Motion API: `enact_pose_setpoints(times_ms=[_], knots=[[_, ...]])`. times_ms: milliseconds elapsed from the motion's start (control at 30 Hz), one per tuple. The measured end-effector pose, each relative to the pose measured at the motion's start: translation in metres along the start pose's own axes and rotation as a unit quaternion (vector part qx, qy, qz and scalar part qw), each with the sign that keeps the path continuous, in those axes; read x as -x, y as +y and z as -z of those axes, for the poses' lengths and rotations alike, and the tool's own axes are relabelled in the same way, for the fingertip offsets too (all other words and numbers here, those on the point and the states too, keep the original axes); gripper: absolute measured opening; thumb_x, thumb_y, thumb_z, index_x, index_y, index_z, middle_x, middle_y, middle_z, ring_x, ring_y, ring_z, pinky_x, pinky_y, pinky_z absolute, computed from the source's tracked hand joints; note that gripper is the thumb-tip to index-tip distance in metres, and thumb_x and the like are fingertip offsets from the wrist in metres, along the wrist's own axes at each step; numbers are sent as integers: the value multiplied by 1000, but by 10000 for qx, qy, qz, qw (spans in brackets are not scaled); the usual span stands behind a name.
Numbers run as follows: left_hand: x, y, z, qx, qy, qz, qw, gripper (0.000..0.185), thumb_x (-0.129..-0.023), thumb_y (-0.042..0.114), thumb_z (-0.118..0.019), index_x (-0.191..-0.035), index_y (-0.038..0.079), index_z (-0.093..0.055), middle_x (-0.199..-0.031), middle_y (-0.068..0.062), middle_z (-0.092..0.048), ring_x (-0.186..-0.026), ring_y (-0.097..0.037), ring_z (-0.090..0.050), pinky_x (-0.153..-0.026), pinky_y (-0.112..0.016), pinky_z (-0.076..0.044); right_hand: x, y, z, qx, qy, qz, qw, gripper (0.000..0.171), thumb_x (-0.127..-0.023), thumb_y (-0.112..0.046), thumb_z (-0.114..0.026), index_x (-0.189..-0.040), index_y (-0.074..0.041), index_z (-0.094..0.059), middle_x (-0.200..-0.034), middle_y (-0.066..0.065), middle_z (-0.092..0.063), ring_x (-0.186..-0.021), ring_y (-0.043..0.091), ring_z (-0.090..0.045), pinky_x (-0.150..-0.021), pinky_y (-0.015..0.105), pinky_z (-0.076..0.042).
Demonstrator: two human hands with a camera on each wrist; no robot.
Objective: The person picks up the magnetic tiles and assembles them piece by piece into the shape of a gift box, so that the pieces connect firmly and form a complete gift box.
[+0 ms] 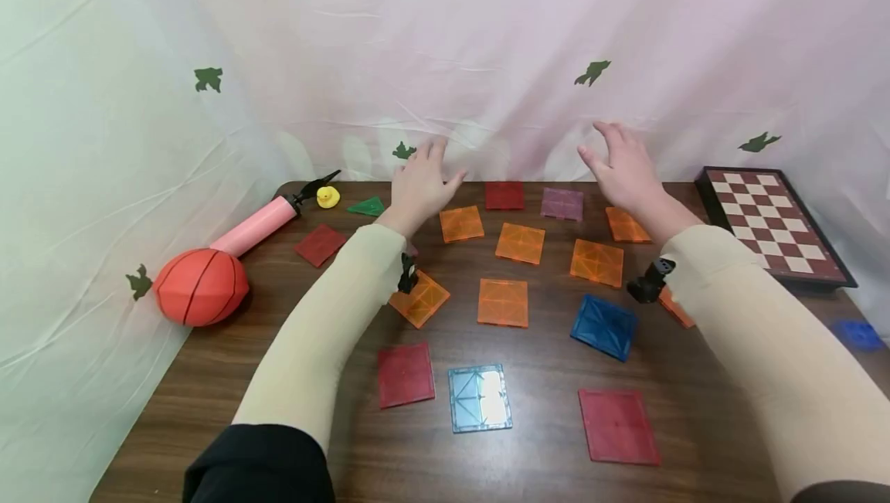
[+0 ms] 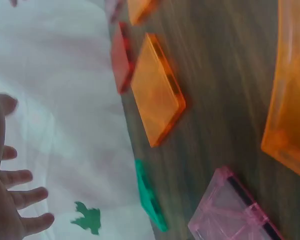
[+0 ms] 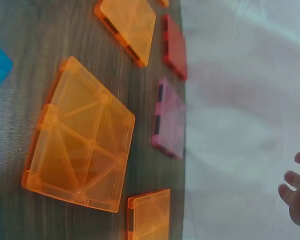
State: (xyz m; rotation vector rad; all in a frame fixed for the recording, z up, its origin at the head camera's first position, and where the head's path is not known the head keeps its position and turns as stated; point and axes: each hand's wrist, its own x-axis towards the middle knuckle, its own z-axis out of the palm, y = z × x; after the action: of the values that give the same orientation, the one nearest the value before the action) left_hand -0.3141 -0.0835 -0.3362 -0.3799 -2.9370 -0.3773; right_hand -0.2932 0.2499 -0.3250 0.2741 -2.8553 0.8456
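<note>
Both hands hang in the air over the far part of the table, holding nothing. The left hand (image 1: 421, 188) has its fingers spread, near an orange square tile (image 1: 462, 224) and a green triangular tile (image 1: 367, 206). The right hand (image 1: 623, 167) is raised with thumb and fingers apart, nearest an orange tile (image 1: 627, 225) and a purple tile (image 1: 562, 204). Translucent magnetic tiles lie flat and apart: several orange, a red tile (image 1: 504, 195) at the back, a blue tile (image 1: 603, 327), a light blue tile (image 1: 480, 399) and a crimson tile (image 1: 619, 426) in front.
A red ball-shaped thing (image 1: 201, 287), a pink pump (image 1: 256, 226) and a yellow rubber duck (image 1: 328, 196) sit at the left. A chessboard (image 1: 775, 217) lies at the right, with a blue piece (image 1: 858, 334) beyond it. White cloth (image 1: 445, 62) hangs behind the table.
</note>
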Motion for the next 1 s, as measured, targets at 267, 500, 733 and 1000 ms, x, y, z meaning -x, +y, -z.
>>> enact_pose_setpoints(times_ms=[267,500,733,1000], knots=[[44,4,0,642,-250,-695,9952,58,-105,32,-55,-155,6,-41,-159,-12,-39,-140,-31,-44,-108,-45,-43,51,-10,6,-1113,1109,710,9850,48,-109,-31,-48,-146,-2,-49,-144,22,-44,-129,42,-42,-107,56,-37],[97,14,-17,935,-1202,-1774,9723,55,-103,24,-61,-151,2,-46,-156,-18,-40,-142,-34,-40,-117,-45,-32,110,-1,-5,-877,1362,1332,9778,32,-104,-13,-60,-132,1,-60,-120,18,-57,-105,30,-52,-86,18,-36],[135,27,-28,940,-1663,-2592,9467,54,-102,25,-63,-150,6,-48,-158,-16,-39,-145,-29,-37,-117,-40,-31,162,16,-24,-276,366,1408,9890,35,-95,-13,-74,-126,-3,-62,-120,12,-61,-104,26,-55,-87,32,-45],[155,34,-39,864,-2596,-3015,9134,65,-103,36,-61,-158,10,-38,-167,-15,-20,-153,-36,-17,-120,-43,-24,199,26,-43,308,-926,1108,9890,48,-93,-41,-75,-131,-14,-62,-132,11,-58,-120,34,-51,-94,64,-46]])
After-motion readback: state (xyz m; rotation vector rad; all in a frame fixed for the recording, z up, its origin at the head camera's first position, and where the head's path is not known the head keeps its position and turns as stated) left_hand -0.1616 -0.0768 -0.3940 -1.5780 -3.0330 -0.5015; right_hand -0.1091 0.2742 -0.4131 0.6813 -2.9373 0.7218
